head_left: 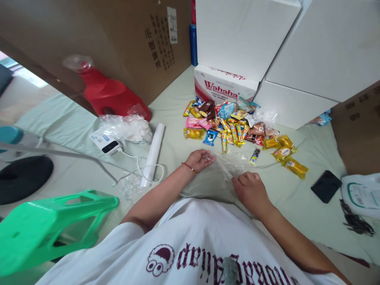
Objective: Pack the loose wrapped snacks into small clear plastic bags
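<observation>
A clear plastic bag was held low over the pale green sheet, near the edge closest to the body, with its film drawn out between the two hands. Its upper left part was pinched by the left hand, whose fingers were curled palm up with the tips gathered on the plastic; its right side was gripped by the right hand, closed in a loose fist, knuckles up, with the thumb pressed to the film. The bag's stretch was run from left to right, dipping toward the body, though its mouth could not be made out. The heap of wrapped snacks was spread just beyond the bag, toward the sheet's far edge, in front of the Wahaha carton. By the left hand, the nearest yellow stick packet was approached most closely, its long axis pointed toward the body; a lone small packet was set apart from the heap, directly beyond the right hand and slanted.
</observation>
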### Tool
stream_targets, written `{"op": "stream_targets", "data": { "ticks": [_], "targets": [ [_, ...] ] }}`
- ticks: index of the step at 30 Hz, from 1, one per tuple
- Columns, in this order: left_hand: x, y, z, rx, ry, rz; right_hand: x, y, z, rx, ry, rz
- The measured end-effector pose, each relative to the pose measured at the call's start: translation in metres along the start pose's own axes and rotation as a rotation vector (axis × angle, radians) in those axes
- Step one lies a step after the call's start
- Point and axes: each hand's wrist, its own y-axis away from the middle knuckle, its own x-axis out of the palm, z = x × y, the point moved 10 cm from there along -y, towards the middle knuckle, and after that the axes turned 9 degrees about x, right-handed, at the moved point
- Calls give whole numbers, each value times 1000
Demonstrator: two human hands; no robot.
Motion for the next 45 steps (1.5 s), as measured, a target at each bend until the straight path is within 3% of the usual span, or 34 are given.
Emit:
{"op": "stream_targets", "data": {
  "ticks": [3, 7, 10, 13, 16, 18, 20, 22, 24, 26, 27, 29, 31, 32, 35, 37, 39, 43, 45],
  "targets": [
    [12, -12, 5, 24, -31, -24, 12, 11, 15, 72, 66, 180],
    [22, -23, -1, 109, -125, -53, 46, 1, 39, 89, 48, 401],
    [15, -19, -22, 193, -203, -49, 67, -11, 50, 83, 28, 486],
    [-4, 3, -51, 316, -256, -76, 75, -21, 53, 100, 22, 501],
    [-9, 41, -84, 623, -371, -129, 82, -28, 58, 118, 23, 520],
    [23, 70, -96, 915, -623, -18, 87, -32, 66, 125, 14, 524],
    [68, 84, -79, 1070, -1021, 176, 90, -34, 79, 118, 1, 509],
    [94, 71, -48, 1002, -1424, 282, 88, -30, 95, 64, -44, 489],
    [96, 51, -31, 908, -1680, 265, 79, -20, 113, -65, -193, 489],
    [89, 39, -23, 887, -1756, 238, 58, -10, 118, -164, -439, 462],
    [85, 36, -20, 897, -1756, 239, 45, -10, 107, -142, -556, 404],
    [77, 37, -9, 936, -1771, 262, 22, -19, 57, 63, -664, 178],
    [72, 43, 4, 1001, -1795, 315, 14, -25, -2, 289, -574, -59],
    [71, 48, 11, 1039, -1808, 349, 18, -28, -23, 340, -488, -117],
    [60, 56, 21, 1126, -1842, 405, 64, -36, -59, 315, -276, -33],
    [44, 55, 15, 1134, -1855, 372, 97, -29, -79, 300, -229, 41],
    [22, 49, 1, 1108, -1859, 313, 114, -15, -99, 290, -253, 49],
    [-7, 40, -22, 1035, -1867, 278, 104, 0, -137, 263, -445, 23],
    [-8, 39, -24, 1004, -1879, 288, 84, -9, -162, 375, -523, -19]
  ]
}}
